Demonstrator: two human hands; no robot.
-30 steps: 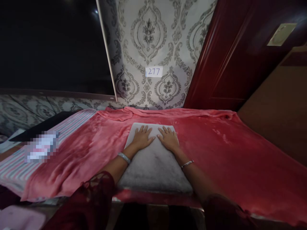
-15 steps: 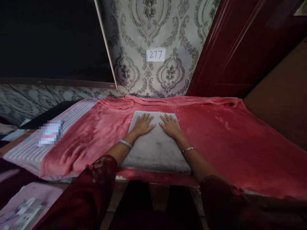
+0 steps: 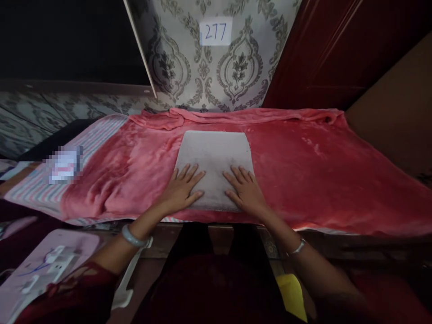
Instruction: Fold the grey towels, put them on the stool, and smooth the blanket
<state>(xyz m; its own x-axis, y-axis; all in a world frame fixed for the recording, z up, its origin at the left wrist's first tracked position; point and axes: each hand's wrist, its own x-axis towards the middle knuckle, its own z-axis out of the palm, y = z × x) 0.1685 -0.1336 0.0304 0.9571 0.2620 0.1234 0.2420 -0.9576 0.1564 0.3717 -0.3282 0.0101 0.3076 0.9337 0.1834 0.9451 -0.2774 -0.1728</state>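
Observation:
A grey, soft-looking folded cloth (image 3: pixel 214 150) lies flat on a red plush blanket (image 3: pixel 320 180), near its front edge. On the cloth's left side rests my left hand (image 3: pixel 184 186), palm down with fingers spread. My right hand (image 3: pixel 245 189) presses flat on the cloth's right side, its fingers also apart. Neither hand grips anything. Between the hands the grey surface looks smooth. The cloth's lower corners are partly hidden by my hands.
A striped cover (image 3: pixel 43 195) shows at the left under the blanket, with a blurred pale item (image 3: pixel 64 165) on it. Behind are a dark screen (image 3: pixel 67 40), a patterned wall with a paper (image 3: pixel 216 30) marked 277, and a dark red door (image 3: pixel 324 54). A pink stool-like surface (image 3: pixel 67 247) stands lower left.
Both hands have slid from the far part of the grey cloth toward me, staying flat. The view has tilted down, so the wall paper sits higher and a yellow thing shows below.

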